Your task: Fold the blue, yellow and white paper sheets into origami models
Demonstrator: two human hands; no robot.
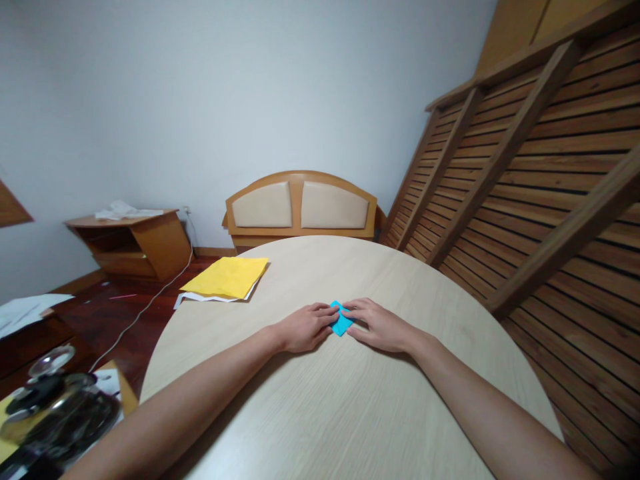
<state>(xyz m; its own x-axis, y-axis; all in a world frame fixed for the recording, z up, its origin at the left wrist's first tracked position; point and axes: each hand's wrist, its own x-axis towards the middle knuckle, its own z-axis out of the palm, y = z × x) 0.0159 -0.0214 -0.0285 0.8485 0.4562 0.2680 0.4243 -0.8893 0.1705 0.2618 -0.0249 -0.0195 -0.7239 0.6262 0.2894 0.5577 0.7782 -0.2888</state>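
Both hands lie flat on the round wooden surface (pixel 350 400), fingertips meeting over a small folded blue paper (pixel 341 321). The left hand (pixel 306 327) presses its fingers on the paper's left edge; the right hand (pixel 376 326) pins the right edge, fingers loosely spread. Well beyond the left hand, a yellow paper stack (pixel 226 277) overhangs the surface's far rim.

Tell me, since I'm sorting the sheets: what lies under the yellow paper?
A white sheet shows beneath the yellow paper, sticking out along its near and left edges, on the round table. Its covered part is hidden.
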